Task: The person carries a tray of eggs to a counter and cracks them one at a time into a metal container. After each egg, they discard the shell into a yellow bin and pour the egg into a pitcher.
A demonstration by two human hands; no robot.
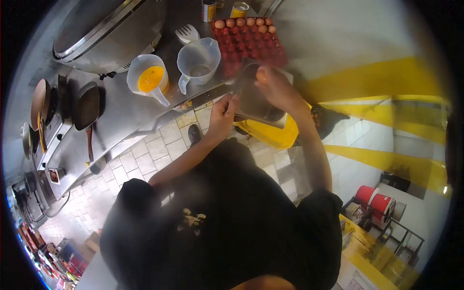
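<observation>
Over a metal container (256, 104), right hand (279, 91) holds an egg (262, 75).

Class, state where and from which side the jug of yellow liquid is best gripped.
By its handle, which juts toward the near edge of the counter, so come from that side; the jug stands upright, open and part-filled, so keep it level.

No readable text, labels on cans (209, 10) blurred
</observation>
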